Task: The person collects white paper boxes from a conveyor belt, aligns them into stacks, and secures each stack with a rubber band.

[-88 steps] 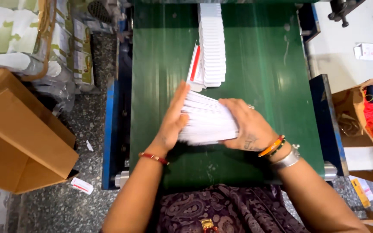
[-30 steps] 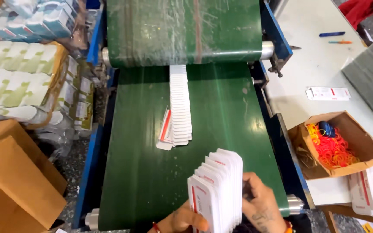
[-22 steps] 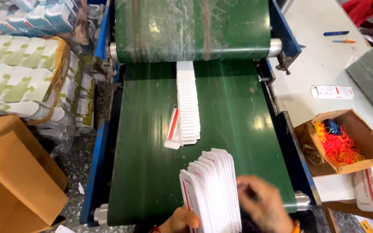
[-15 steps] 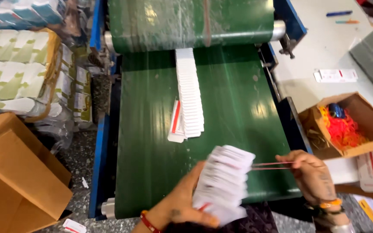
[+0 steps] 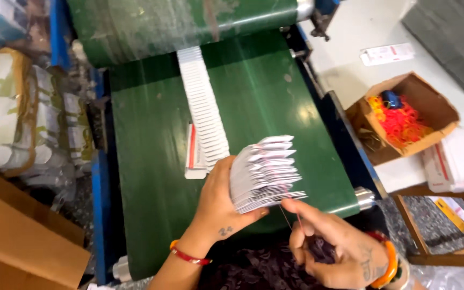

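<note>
White flat cartons (image 5: 264,172), a fanned stack of them, sit clamped in the left hand (image 5: 218,207) above the near edge of a green conveyor belt (image 5: 146,161). The left hand's thumb presses under the stack and its fingers wrap the far side, so the stack stands on edge and tilts to the right. A thin red rubber band (image 5: 291,207) stretches from the stack's lower side to the right hand (image 5: 334,244), which pinches it between thumb and forefinger just below the stack. A red thread bracelet circles the left wrist and an orange bangle the right.

On the belt, a long overlapping row of white cartons (image 5: 205,113) runs from the roller at the far edge toward the near edge, ending just beside the left hand. One carton with a red stripe (image 5: 191,147) lies against the row's left side.

Past the belt's right edge, an open cardboard box (image 5: 430,104) on a white table holds a heap of red and orange rubber bands (image 5: 398,118). Brown cardboard boxes (image 5: 22,247) stand on the floor off the belt's left edge.
</note>
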